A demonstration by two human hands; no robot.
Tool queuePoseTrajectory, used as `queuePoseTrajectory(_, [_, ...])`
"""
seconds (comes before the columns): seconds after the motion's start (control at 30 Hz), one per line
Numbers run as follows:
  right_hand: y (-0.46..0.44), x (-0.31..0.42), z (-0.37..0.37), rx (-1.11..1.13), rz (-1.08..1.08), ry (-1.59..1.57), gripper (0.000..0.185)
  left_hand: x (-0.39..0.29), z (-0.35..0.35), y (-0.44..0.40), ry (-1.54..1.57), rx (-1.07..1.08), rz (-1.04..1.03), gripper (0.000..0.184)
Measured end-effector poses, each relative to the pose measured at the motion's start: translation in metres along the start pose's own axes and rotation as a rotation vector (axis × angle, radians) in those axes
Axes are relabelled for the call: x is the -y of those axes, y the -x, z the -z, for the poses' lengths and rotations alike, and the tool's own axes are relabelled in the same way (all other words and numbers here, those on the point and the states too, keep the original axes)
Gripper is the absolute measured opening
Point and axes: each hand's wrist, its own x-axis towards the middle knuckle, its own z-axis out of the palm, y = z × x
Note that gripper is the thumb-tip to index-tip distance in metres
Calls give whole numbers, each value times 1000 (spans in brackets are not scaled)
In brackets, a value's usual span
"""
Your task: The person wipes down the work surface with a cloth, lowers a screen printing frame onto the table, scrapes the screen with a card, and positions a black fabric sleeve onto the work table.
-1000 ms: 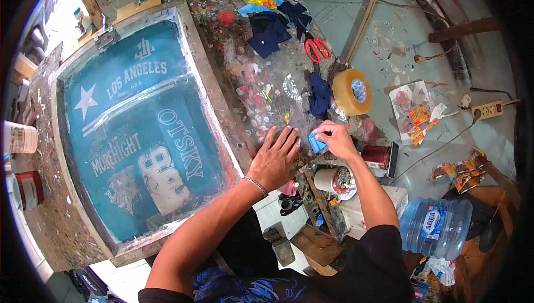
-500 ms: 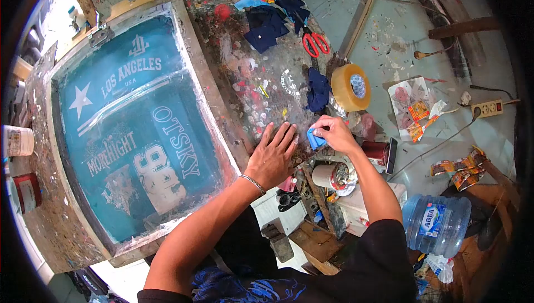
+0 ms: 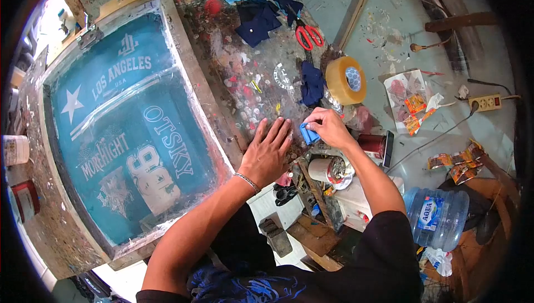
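Observation:
My left hand (image 3: 267,155) lies flat on the paint-spattered table (image 3: 225,53), fingers spread, with nothing in it. Just to its right, my right hand (image 3: 329,128) pinches a small piece of blue cloth (image 3: 308,134) against or just above the table top; I cannot tell which. Beyond that hand are a dark blue cloth scrap (image 3: 312,83) and a big roll of clear tape (image 3: 337,80). Left of my left hand lies a wood-framed silk screen (image 3: 105,115) with teal mesh and lettering such as "LOS ANGELES" and "OTSKY".
Red-handled scissors (image 3: 309,37) and more dark cloth scraps (image 3: 258,24) lie farther back. Near my right forearm stand a crusted tub (image 3: 320,169) and a phone (image 3: 389,149). A large water bottle (image 3: 436,219) and a power strip (image 3: 485,103) are at right.
The view has shifted slightly, so the table and objects appear a little farther left and up. Both hands keep nearly the same places on the table; the blue cloth stays pinched in my right hand.

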Motion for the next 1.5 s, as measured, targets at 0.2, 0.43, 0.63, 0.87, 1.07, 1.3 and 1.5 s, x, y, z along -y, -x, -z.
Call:
queuePoseTrajectory(0.2, [0, 2, -1, -22, 12, 52, 9, 0, 1, 0, 9, 3, -9, 70])
queuePoseTrajectory(0.43, [-1, 0, -1, -39, 15, 52, 12, 1, -2, -1, 23, 1, -16, 70])
queuePoseTrajectory(0.63, [-5, 5, 1, -10, -170, 56, 10, 0, 1, -1, -17, 28, -31, 70])
queuePoseTrajectory(0.87, [-7, 4, 1, -45, -51, 86, 11, -1, 3, -1, -2, 70, -17, 72])
queuePoseTrajectory(1.07, [-17, -8, 4, -34, 118, 136, 10, -2, -13, -5, -236, -122, -38, 61])
queuePoseTrajectory(1.3, [-29, -15, 3, -137, 112, 138, 2, -17, 11, -19, -161, 57, -2, 64])
queuePoseTrajectory(1.5, [-57, -32, 8, 88, 39, 68, 9, -35, 90, 69, 158, -184, -8, 60])
